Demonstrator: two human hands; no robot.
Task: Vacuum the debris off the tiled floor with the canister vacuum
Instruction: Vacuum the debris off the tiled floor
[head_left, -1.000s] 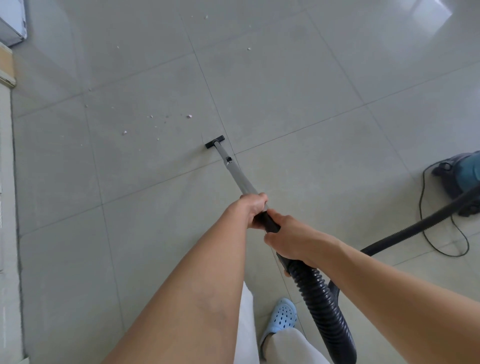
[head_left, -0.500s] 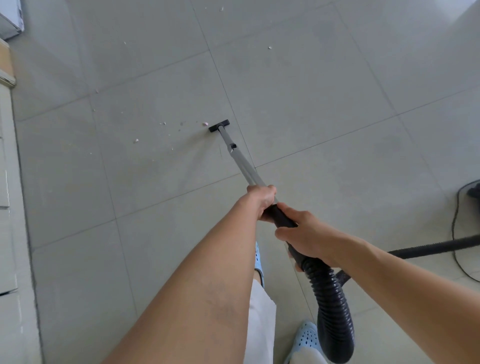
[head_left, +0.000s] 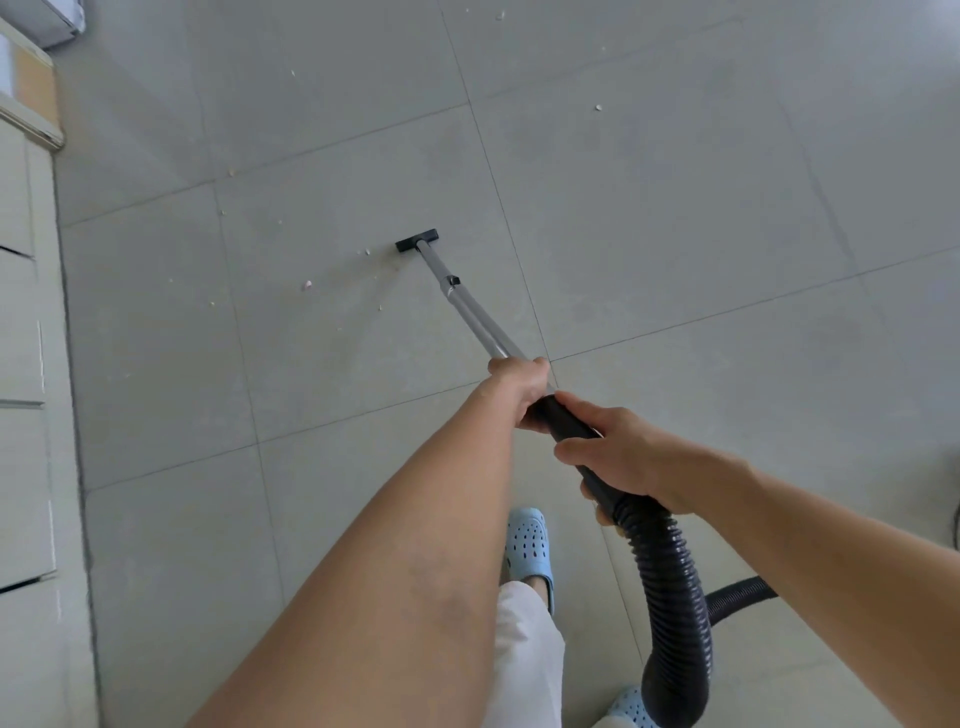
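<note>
A silver vacuum wand (head_left: 475, 316) slants across the pale tiled floor (head_left: 675, 249) to a small black nozzle (head_left: 417, 240) lying flat on a tile. My left hand (head_left: 519, 387) grips the wand's upper end. Just behind it, my right hand (head_left: 618, 452) grips the black handle where the ribbed hose (head_left: 670, 587) begins. White debris crumbs (head_left: 307, 285) lie scattered left of the nozzle, the nearest a short way from it. More crumbs (head_left: 598, 108) lie farther off. The canister is out of view.
Pale cabinet fronts (head_left: 26, 364) run along the left edge. My feet in light blue perforated clogs (head_left: 530, 545) stand below the hands. The hose loops down and off to the right.
The nozzle has slid forward and left into the crumb patch, and some crumbs near it are gone. I stepped forward; the canister and its cord left the view at right.
</note>
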